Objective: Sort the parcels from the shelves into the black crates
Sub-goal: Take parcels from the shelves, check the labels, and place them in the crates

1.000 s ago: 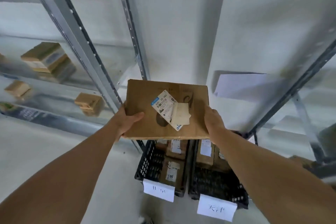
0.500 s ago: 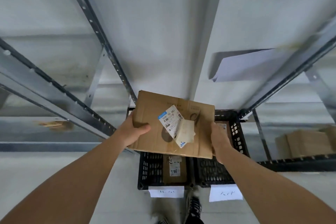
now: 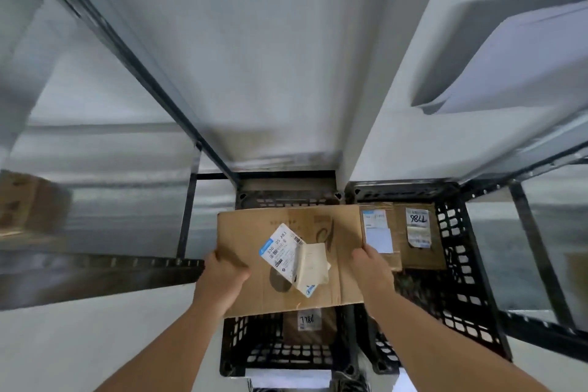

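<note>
1. Hanging flat between both hands, a cardboard parcel (image 3: 288,259) sits above the left black crate (image 3: 237,337), covering most of its opening; its right edge reaches the divide with the right black crate (image 3: 458,264).
2. The left hand (image 3: 222,277) grasps the parcel's left edge with the thumb on top, and the right hand (image 3: 370,267) grasps the right edge the same way.
3. A white shipping label (image 3: 283,251) lies on the parcel's top face, with a loose paper slip (image 3: 313,264) folded up beside it.
4. Compared with half a second ago, the parcel is lower and nearer the crates, the crates fill more of the view, and the parcels in the right crate now show.
5. A parcel marked 7786 (image 3: 307,325) lies in the left crate under the held one; two labelled parcels (image 3: 410,235) lie in the right crate.
6. Both forearms stretch forward and down, converging on the parcel, wrists straight.
7. Metal shelf rails (image 3: 95,264) flank the crates on either side.
</note>
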